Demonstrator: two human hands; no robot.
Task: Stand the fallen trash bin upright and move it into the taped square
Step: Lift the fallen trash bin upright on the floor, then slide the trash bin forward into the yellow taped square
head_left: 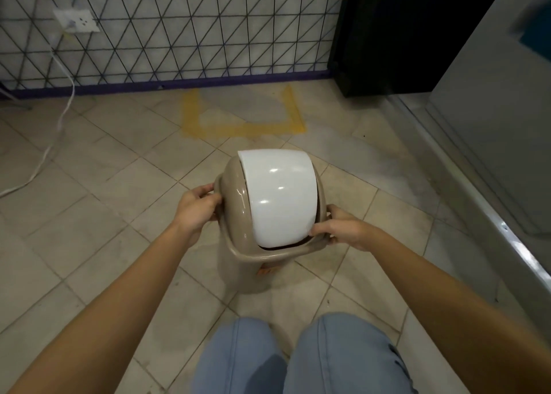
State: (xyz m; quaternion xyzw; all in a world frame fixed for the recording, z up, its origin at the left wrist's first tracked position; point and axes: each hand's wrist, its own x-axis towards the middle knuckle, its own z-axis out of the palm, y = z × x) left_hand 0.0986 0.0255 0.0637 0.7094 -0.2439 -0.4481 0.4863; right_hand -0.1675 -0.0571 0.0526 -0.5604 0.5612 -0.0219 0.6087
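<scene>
The beige trash bin (235, 203) with a white swing lid (280, 197) stands upright on the tiled floor just in front of my knees. My left hand (195, 207) grips the left rim of its top. My right hand (343, 229) grips the right rim, thumb against the lid's edge. The yellow taped square (247, 128) lies on the floor beyond the bin, against the wall; the bin is outside it, a short way nearer to me.
A wall with a black triangular grid (179, 36) and a purple baseboard runs behind the square. A white cable (59, 119) trails from a wall socket at left. A dark cabinet (387, 36) and a grey metal-edged unit (492, 155) stand at right.
</scene>
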